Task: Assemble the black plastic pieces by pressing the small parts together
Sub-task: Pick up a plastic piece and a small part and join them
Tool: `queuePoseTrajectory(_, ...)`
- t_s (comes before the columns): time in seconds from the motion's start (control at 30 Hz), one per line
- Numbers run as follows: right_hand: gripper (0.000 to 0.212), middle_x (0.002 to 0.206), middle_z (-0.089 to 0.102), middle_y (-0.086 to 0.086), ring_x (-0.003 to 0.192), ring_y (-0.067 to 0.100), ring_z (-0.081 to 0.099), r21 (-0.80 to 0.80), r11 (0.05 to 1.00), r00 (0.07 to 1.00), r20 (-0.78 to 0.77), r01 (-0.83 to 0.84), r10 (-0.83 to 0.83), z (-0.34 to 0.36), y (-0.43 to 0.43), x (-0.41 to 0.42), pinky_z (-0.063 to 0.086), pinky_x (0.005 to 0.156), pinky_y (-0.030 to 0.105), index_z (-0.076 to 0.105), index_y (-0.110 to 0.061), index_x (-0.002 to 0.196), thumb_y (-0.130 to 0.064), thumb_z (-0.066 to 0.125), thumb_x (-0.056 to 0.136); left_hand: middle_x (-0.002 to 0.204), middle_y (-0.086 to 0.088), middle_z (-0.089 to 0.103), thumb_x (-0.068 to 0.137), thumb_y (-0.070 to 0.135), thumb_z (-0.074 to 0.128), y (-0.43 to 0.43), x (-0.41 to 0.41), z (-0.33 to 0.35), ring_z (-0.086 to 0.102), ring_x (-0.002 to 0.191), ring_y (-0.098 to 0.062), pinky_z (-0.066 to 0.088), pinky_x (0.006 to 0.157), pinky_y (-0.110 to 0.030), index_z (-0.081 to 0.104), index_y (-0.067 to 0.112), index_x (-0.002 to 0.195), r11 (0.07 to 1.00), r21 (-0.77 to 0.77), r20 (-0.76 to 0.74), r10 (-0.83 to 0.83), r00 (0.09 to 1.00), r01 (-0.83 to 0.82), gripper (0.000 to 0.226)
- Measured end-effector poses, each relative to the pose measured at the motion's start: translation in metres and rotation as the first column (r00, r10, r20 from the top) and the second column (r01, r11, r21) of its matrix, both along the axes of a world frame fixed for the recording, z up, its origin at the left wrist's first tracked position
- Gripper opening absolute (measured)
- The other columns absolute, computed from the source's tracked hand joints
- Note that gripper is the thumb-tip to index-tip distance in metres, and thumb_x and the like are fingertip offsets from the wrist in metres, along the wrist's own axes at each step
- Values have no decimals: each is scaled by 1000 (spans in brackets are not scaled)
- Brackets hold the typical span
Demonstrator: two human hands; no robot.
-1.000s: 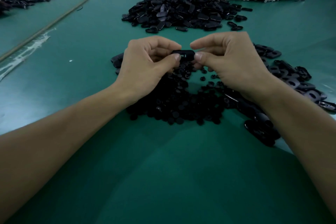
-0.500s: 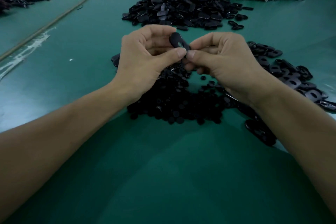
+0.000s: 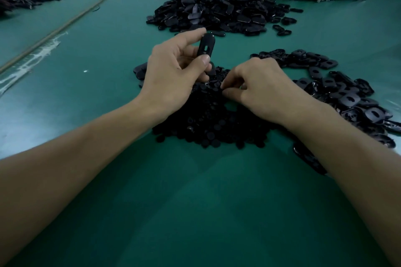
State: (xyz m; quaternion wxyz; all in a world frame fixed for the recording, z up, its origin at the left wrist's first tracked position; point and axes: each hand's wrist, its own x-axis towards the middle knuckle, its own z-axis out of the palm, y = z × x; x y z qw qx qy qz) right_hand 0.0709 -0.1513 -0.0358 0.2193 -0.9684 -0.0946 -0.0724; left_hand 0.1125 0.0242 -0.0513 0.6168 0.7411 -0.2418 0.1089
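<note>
The left hand (image 3: pixel 173 76) pinches an oval plastic piece (image 3: pixel 206 46) upright between thumb and fingers, above the heap of small round parts (image 3: pixel 208 130) that lies under both hands on the counter (image 3: pixel 195 201). The right hand (image 3: pixel 260 91), apart and lower, curls thumb and forefinger into that heap. Risks: the pinch may lift two parts or none, black on black; a part pressed askew may not seat in the piece's slot. Whether the right hand grips a part cannot be told: its fingers hide it. The heap's right edge is covered by the forearm (image 3: pixel 325 147).
</note>
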Motion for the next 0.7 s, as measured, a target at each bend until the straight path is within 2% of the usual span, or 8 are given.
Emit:
queuePoseTrajectory(0.17, 12, 99, 69, 6, 91, 28, 65, -112, 994, 999, 41, 12, -8, 0, 6, 1, 56, 86, 44, 72, -18, 101, -19, 61, 98, 79, 8, 75, 92, 7, 67, 2, 0, 0, 73, 78, -13, 56, 69, -21, 65, 29, 108, 999, -13, -16, 33, 999, -34, 28)
queuePoseTrajectory(0.27, 15, 99, 66, 8, 91, 30, 63, -145, 989, 997, 84, 16, -4, -2, 5, 2, 54, 83, 45, 67, -14, 103, -16, 52, 101, 80, 6, 75, 91, 10, 68, 3, 1, -1, 72, 76, -12, 55, 69, -21, 70, 28, 110, 999, 5, -22, 51, 998, -51, 26)
queuePoseTrajectory(0.33, 14, 95, 65, 4, 88, 25, 61, -48, 998, 992, 126, 38, -32, -1, 2, 2, 53, 79, 39, 63, -15, 103, -18, 49, 103, 83, 4, 76, 91, 11, 68, 3, 2, -2, 72, 76, -12, 55, 68, -21, 71, 23, 115, 998, 17, -27, 61, 998, -60, 27)
queuePoseTrajectory(0.43, 12, 84, 61, -11, 81, 8, 59, 152, 987, 982, 173, 42, -69, 2, -1, -1, 45, 67, 15, 65, -18, 97, -18, 53, 100, 82, 7, 77, 90, 12, 71, 3, 2, -3, 73, 75, -10, 55, 67, -20, 72, 17, 118, 996, 32, -29, 81, 996, -80, 28)
queuePoseTrajectory(0.5, 11, 81, 63, -14, 74, -2, 59, 276, 961, 984, 162, 22, -69, 4, -4, -3, 45, 65, 8, 68, -22, 96, -15, 59, 96, 81, 9, 77, 89, 12, 72, 3, 2, -3, 74, 75, -11, 56, 67, -21, 71, 18, 116, 997, 38, -30, 74, 997, -73, 27)
queuePoseTrajectory(0.6, 16, 79, 66, -13, 67, -7, 58, 400, 916, 987, 152, -21, -44, 6, -8, -4, 45, 65, 9, 72, -25, 95, -11, 65, 92, 81, 5, 77, 88, 12, 72, 3, 1, -4, 76, 76, -16, 60, 73, -29, 67, 23, 108, 998, 33, -37, 49, 998, -47, 23)
queuePoseTrajectory(0.7, 16, 79, 68, -12, 65, -6, 58, 489, 870, 988, 152, -60, -17, 7, -9, -5, 44, 65, 11, 74, -26, 97, -12, 69, 91, 79, 4, 77, 86, 13, 72, 3, 0, -3, 76, 76, -16, 60, 70, -28, 65, 25, 99, 1000, 12, -45, 18, 999, -18, 19)
